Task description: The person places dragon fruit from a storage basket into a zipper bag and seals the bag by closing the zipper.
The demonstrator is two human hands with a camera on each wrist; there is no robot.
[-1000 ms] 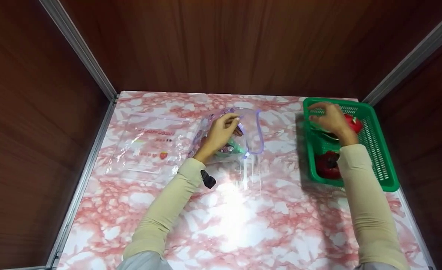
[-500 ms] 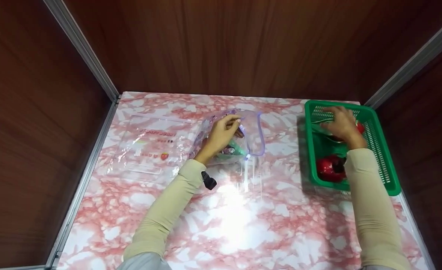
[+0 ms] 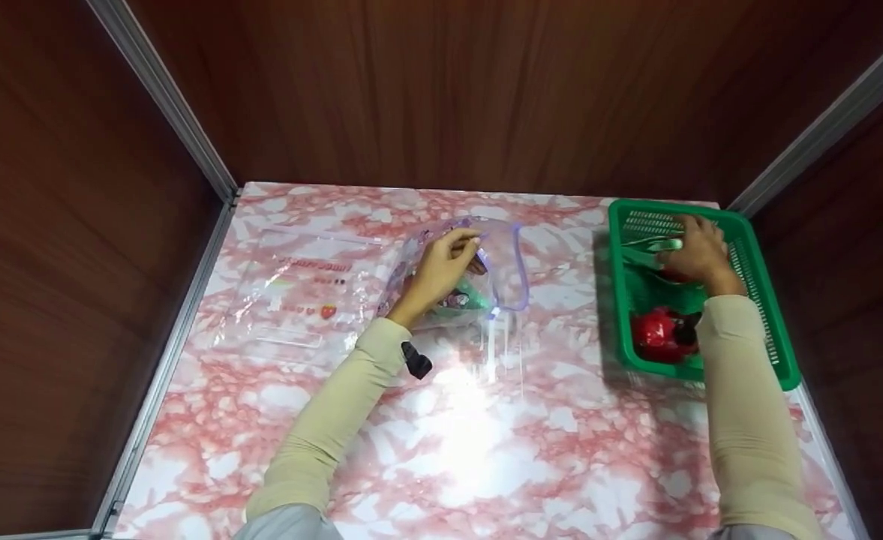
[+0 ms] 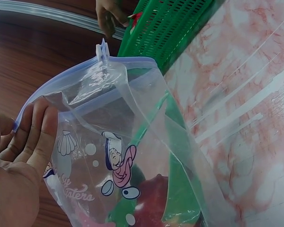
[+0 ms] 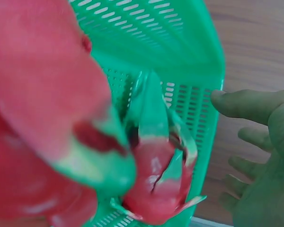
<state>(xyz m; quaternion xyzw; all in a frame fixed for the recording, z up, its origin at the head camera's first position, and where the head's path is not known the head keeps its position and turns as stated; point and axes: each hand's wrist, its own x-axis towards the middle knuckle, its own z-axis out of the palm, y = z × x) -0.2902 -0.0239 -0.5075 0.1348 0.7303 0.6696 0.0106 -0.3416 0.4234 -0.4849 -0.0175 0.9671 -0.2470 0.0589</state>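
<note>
My left hand (image 3: 441, 266) pinches the purple-edged mouth of a clear zip bag (image 3: 507, 259) at the table's back middle. Through the printed plastic in the left wrist view, a dark red round thing (image 4: 149, 201) shows among green leaf-like parts. My right hand (image 3: 696, 251) reaches over the back of the green basket (image 3: 621, 300), fingers pointing down. In the right wrist view its fingers are spread and extended, with no object between them. A red dragon fruit (image 5: 154, 189) with green leaves lies in the basket near that hand. Another glossy red fruit (image 3: 659, 334) sits at the basket's front.
A flat clear bag (image 3: 298, 289) with red print and a strawberry picture lies on the left of the pink-marbled table (image 3: 561, 450). Brown wood panels (image 3: 441, 90) enclose the back and sides.
My right hand has moved right and slightly toward me, lower over the basket. The left hand keeps its pinch on the bag's mouth, in the same place.
</note>
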